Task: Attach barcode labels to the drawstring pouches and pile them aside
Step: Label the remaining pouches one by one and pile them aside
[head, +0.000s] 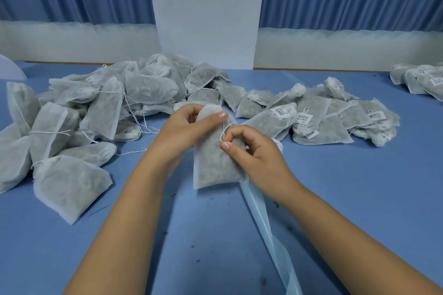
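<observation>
I hold one white drawstring pouch [214, 165] upright over the middle of the blue table. My left hand [185, 130] grips its gathered top, thumb across the front. My right hand [251, 148] pinches the pouch's white string loop [224, 130] at its right side. No barcode label shows on this pouch. A large heap of unlabelled pouches [96, 108] lies to the left. To the right lies a pile of pouches with barcode labels [323, 120].
A pale blue label backing strip [268, 230] trails from under the held pouch toward the near edge. More labelled pouches [422, 79] sit at the far right. A white panel [206, 14] and blue curtains stand behind the table [359, 199].
</observation>
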`<state>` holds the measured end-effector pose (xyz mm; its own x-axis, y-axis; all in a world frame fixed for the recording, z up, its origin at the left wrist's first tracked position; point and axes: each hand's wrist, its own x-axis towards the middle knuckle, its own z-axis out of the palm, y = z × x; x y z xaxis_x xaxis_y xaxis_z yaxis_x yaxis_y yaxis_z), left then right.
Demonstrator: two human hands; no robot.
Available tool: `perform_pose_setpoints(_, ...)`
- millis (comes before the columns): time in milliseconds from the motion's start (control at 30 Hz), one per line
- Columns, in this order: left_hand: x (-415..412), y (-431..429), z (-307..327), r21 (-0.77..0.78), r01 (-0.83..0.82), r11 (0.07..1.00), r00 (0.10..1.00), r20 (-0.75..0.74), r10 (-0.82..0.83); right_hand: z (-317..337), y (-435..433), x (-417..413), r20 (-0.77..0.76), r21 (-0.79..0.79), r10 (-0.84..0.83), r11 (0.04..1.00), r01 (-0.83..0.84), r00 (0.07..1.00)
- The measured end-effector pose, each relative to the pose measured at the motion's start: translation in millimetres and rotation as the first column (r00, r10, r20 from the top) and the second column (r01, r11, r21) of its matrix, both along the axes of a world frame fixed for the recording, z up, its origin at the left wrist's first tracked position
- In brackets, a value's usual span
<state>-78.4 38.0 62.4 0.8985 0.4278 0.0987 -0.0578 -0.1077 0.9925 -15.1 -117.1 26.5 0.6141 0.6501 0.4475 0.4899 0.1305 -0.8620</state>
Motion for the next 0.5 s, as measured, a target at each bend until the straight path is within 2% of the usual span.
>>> perform_pose_setpoints(100, -4, 2, -1, 0.069, 0.178, 0.982, 0.974, -0.157, -0.166, -1, -2, 4, -0.028, 0.031, -0.011, 0.999, 0.012, 1.000)
perform_pose_setpoints(167, -5, 3, -2, 0.042, 0.199, 0.979, 0.966, -0.175, -0.189, 0, -3, 6, -0.042, 0.020, -0.007, 1.000, 0.008, 0.999)
perform_pose_setpoints(300, 0, 14, -8, -0.060, 0.095, 0.994, 0.977, -0.187, -0.105, 3, -6, 9, -0.119, 0.031, -0.067, 0.997, 0.071, 0.991)
perform_pose_setpoints(433, 4, 31, -16, -0.121, -0.025, 0.992, 0.963, -0.271, -0.009, 2, -9, 21, -0.113, -0.065, -0.321, 0.947, 0.315, 0.941)
perform_pose_setpoints(500, 7, 38, -19, -0.162, -0.068, 0.984, 0.947, -0.320, 0.013, -3, -8, 25, -0.083, -0.151, -0.387, 0.916, 0.372, 0.918)
